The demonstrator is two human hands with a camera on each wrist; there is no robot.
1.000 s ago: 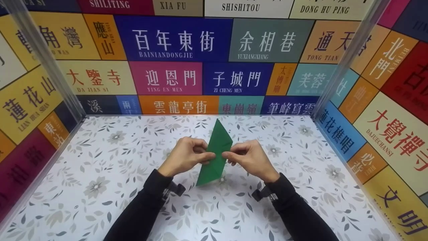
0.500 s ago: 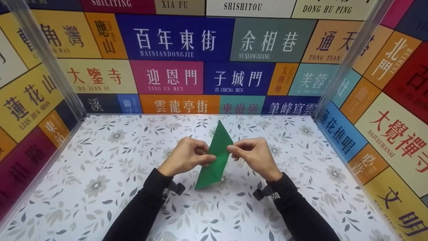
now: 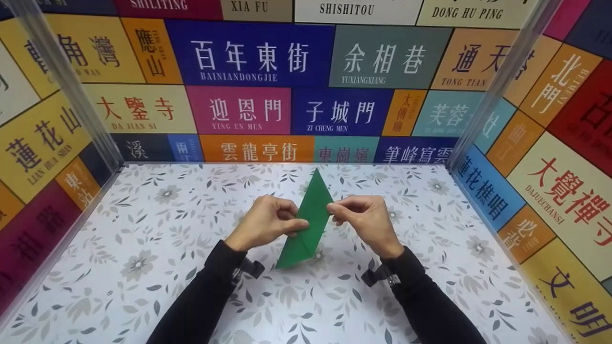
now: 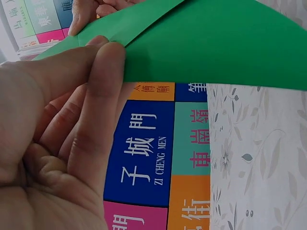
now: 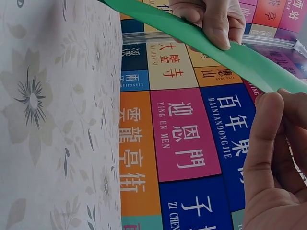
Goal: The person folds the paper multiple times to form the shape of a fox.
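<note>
A folded sheet of green paper (image 3: 313, 210) is held up above the table, tilted, with one point upward and another toward the lower left. My left hand (image 3: 267, 222) pinches its left edge between thumb and fingers. At the right edge, my right hand (image 3: 366, 220) pinches the paper near its corner with thumb and index finger. In the left wrist view, a folded flap with a diagonal edge shows on the green paper (image 4: 206, 48). Seen from the right wrist, the paper (image 5: 240, 62) appears nearly edge-on between both hands.
A white table (image 3: 167, 296) with a grey floral pattern lies under the hands. Panels of colourful place-name signs (image 3: 248, 57) stand at the back and both sides. Clear strips (image 3: 497, 86) run up the corners. Each wrist wears a small black camera mount (image 3: 251, 270).
My right hand has slid up along the paper's right edge and moved slightly right. The paper has tilted a little, its lower point shifting left. My left hand keeps its grip.
</note>
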